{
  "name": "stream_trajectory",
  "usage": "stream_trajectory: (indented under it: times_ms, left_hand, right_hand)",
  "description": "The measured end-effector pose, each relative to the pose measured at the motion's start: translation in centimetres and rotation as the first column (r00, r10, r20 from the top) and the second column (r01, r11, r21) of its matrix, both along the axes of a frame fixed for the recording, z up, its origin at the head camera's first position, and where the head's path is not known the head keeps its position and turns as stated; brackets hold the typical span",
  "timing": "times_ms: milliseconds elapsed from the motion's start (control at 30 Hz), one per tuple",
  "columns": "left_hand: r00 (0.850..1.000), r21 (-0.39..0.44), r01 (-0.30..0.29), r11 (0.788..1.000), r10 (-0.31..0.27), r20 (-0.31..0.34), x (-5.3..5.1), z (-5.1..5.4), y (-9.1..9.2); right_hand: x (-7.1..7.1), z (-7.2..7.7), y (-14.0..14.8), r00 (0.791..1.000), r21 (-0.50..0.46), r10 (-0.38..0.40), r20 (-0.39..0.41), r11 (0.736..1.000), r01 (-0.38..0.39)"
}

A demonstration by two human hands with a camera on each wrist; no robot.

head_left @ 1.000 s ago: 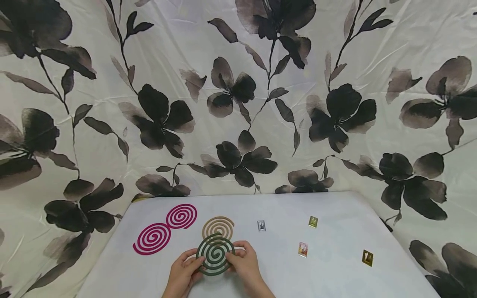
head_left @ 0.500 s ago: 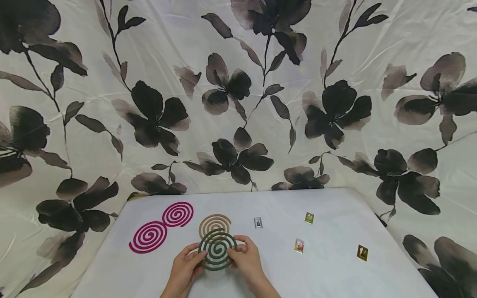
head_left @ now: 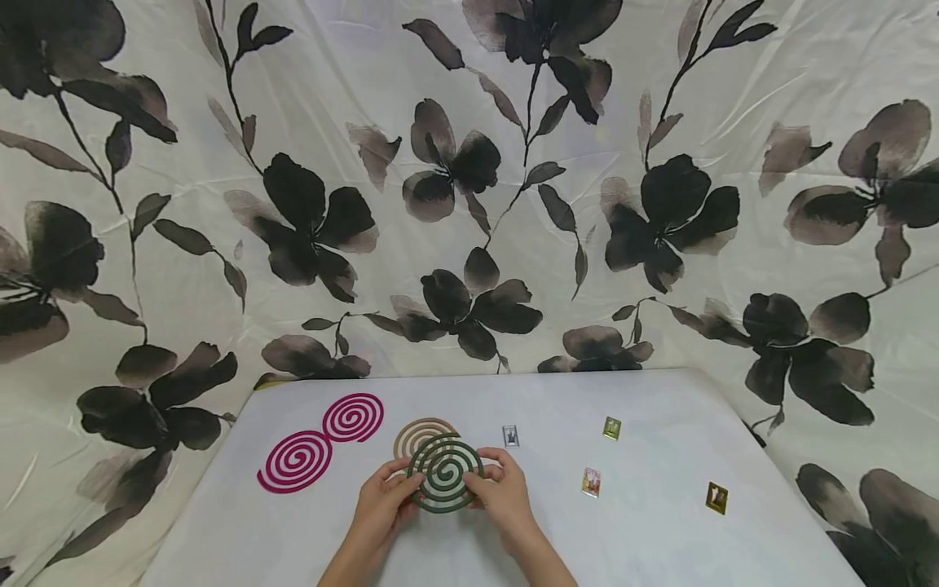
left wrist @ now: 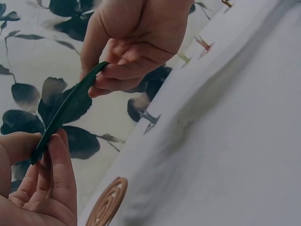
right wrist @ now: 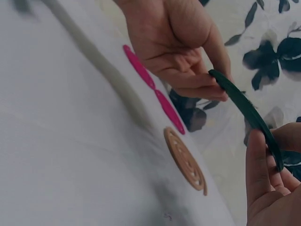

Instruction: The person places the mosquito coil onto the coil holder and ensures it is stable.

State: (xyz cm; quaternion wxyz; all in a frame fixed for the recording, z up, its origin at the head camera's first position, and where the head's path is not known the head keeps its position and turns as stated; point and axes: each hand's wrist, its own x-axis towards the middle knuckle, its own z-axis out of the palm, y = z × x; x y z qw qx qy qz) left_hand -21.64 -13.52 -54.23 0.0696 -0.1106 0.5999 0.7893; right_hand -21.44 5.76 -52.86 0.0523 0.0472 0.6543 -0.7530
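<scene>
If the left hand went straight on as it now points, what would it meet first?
Probably the tan spiral, which the held green spiral partly hides; depth is unclear, so the left hand might pass above.

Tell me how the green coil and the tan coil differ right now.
Colour: the green coil is dark green, while the tan coil is light brown. Place: the left hand and right hand hold the green coil up off the table; the tan coil lies on it. View: from the head camera, the green coil partly covers the tan coil. Both are spirals.
</scene>
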Motion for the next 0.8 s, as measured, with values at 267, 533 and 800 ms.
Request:
stream_trajectory:
  times_ms: [267,533,800]
  left_hand:
    - [0.998,-0.002,0.044,0.999,-0.044,-0.047,-1.2,0.3,1.5]
    - [0.995,0.013,0.082,0.997,-0.081,-0.06,-2.3,0.2,2.7]
    - [0.993,0.019,0.069,0.997,-0.066,-0.095,-3.2,0.4,3.8]
  right_hand:
    - [-1.0,0.2,1.6,1.0,0.022,-0.014,0.0,1.0,0.014]
    - [-1.7,0.3,2.8,1.0,0.001,-0.006,-0.012,1.0,0.006]
    - [-2.7,0.3,3.9,1.0,-0.014,0.016,-0.014,1.0,-0.016]
